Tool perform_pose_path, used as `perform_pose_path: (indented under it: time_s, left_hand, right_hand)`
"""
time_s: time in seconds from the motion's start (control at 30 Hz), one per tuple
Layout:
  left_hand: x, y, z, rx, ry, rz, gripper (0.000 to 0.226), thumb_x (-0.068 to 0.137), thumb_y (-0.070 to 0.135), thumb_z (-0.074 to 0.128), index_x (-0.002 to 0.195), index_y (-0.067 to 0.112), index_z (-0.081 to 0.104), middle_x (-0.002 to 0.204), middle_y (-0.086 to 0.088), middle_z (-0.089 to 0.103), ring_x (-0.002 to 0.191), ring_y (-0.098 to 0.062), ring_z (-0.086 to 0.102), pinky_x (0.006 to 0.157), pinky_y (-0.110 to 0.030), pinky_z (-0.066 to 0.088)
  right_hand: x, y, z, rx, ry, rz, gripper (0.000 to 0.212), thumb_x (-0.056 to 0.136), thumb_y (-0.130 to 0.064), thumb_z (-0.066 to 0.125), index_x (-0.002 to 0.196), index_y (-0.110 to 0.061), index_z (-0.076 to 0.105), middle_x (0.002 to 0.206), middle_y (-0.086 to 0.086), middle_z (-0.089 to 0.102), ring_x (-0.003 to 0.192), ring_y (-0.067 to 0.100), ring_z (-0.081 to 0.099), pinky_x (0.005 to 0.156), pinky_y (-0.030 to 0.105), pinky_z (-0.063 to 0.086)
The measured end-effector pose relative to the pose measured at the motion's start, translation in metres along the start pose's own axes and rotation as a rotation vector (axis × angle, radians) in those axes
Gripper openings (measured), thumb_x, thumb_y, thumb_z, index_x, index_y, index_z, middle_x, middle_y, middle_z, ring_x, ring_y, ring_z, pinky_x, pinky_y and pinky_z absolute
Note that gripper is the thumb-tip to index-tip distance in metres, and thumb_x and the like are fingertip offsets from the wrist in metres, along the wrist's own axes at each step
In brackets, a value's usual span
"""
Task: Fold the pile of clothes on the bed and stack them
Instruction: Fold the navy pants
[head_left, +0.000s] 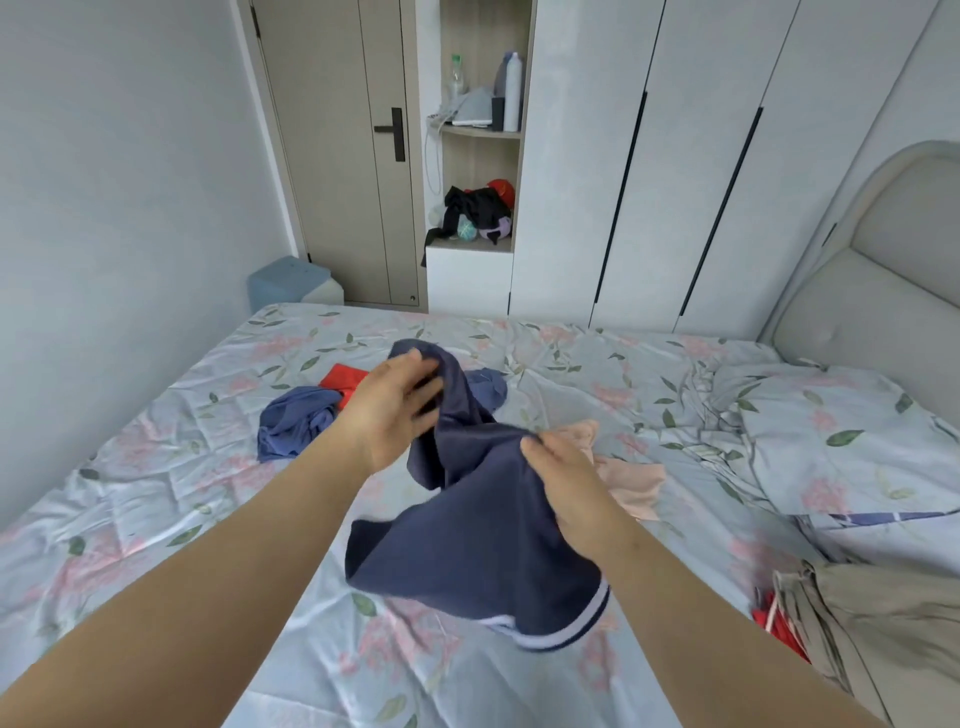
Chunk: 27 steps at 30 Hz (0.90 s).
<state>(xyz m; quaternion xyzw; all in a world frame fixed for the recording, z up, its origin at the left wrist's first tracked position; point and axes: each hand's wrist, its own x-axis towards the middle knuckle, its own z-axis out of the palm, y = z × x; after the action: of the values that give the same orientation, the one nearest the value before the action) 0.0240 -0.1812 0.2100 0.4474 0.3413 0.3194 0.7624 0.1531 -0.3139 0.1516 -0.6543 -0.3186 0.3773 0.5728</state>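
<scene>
A navy garment with a white-striped hem hangs crumpled above the bed between both hands. My left hand grips its upper end, fingers curled into the cloth. My right hand pinches a fold lower down on the right. On the bed behind lie a blue garment, a red garment and a pale pink garment, all loose and unfolded.
A pillow in the same floral cover lies at the right by the padded headboard. A beige garment over something red sits at the bed's near right edge. Wardrobe doors and an open shelf stand beyond the bed.
</scene>
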Motion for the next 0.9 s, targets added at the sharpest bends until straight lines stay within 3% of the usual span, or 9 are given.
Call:
perform_pose_path:
  time_s: [0.13,0.2,0.3,0.37,0.43,0.63,0.7,0.8,0.9]
  left_hand:
    - [-0.015,-0.049,-0.020,0.553,-0.213,0.053,0.056,0.087,0.009,0.065,0.135,0.020,0.038,0.134,-0.001,0.051,0.117,-0.011,0.051,0.094,-0.025,0.045]
    - [-0.019,-0.070,-0.023,0.701,-0.338,-0.020,0.056,0.087,0.009,0.066,0.136,0.020,0.041,0.131,0.002,0.055,0.119,-0.012,0.053,0.098,-0.028,0.045]
    - [-0.014,-0.080,-0.023,0.803,-0.119,0.014,0.022,0.095,0.018,0.055,0.115,0.010,0.061,0.115,-0.009,0.066,0.109,-0.024,0.061,0.094,-0.036,0.049]
    - [-0.008,-0.074,-0.019,0.740,-0.005,0.008,0.020,0.098,0.022,0.050,0.100,0.008,0.064,0.105,-0.016,0.069,0.097,-0.028,0.065,0.086,-0.036,0.052]
    - [-0.005,-0.061,-0.010,0.544,0.050,-0.021,0.022,0.099,0.022,0.047,0.099,0.008,0.064,0.098,-0.015,0.069,0.091,-0.028,0.065,0.084,-0.039,0.053]
    - [0.004,-0.026,0.024,0.252,0.108,-0.038,0.019,0.100,0.024,0.046,0.093,0.013,0.061,0.079,-0.001,0.068,0.072,-0.014,0.063,0.055,-0.024,0.049]
    - [0.004,-0.018,0.031,0.178,0.152,-0.065,0.018,0.100,0.023,0.044,0.107,0.011,0.057,0.089,-0.004,0.064,0.078,-0.018,0.061,0.060,-0.028,0.047]
    - [0.001,-0.013,0.037,0.061,0.156,-0.178,0.030,0.101,0.022,0.042,0.126,0.007,0.051,0.112,-0.011,0.061,0.103,-0.027,0.058,0.078,-0.035,0.046]
    - [-0.002,-0.012,0.037,0.086,0.108,-0.167,0.028,0.102,0.018,0.039,0.122,0.004,0.053,0.106,-0.013,0.062,0.098,-0.026,0.060,0.080,-0.035,0.048]
  right_hand:
    - [0.014,-0.046,0.001,0.361,0.007,-0.049,0.020,0.100,-0.021,0.044,0.096,-0.012,0.062,0.100,0.012,0.067,0.098,0.026,0.062,0.093,0.042,0.046]
    - [0.019,-0.062,-0.001,0.442,0.003,-0.054,0.020,0.100,-0.023,0.045,0.096,-0.014,0.062,0.098,0.009,0.067,0.099,0.025,0.062,0.095,0.042,0.046]
    - [0.026,-0.073,-0.014,0.500,0.073,-0.062,0.019,0.099,-0.026,0.047,0.092,-0.019,0.063,0.090,0.001,0.071,0.089,0.018,0.066,0.081,0.035,0.054]
    - [0.029,-0.068,-0.027,0.418,0.189,-0.093,0.014,0.099,-0.024,0.049,0.090,-0.023,0.060,0.087,-0.002,0.068,0.082,0.014,0.064,0.070,0.028,0.052]
    - [0.027,-0.051,-0.037,0.292,0.241,-0.077,0.008,0.096,-0.021,0.053,0.098,-0.029,0.054,0.103,-0.001,0.064,0.091,0.014,0.061,0.077,0.030,0.051]
    - [-0.003,0.000,-0.030,0.172,0.000,0.086,0.061,0.084,-0.034,0.069,0.133,-0.037,0.034,0.124,-0.016,0.048,0.093,-0.002,0.061,0.067,0.019,0.047]
    - [-0.011,0.004,-0.023,0.147,-0.116,0.048,0.053,0.075,-0.043,0.073,0.119,-0.045,0.043,0.119,-0.028,0.051,0.097,-0.008,0.059,0.068,0.015,0.046]
    - [-0.016,0.003,-0.008,0.095,-0.247,-0.078,0.051,0.075,-0.029,0.075,0.116,-0.047,0.049,0.106,-0.031,0.062,0.099,-0.008,0.061,0.073,0.009,0.049]
    - [-0.010,0.004,0.002,0.053,-0.057,-0.131,0.032,0.083,-0.016,0.071,0.109,-0.031,0.060,0.103,-0.013,0.069,0.099,0.008,0.064,0.078,0.017,0.052]
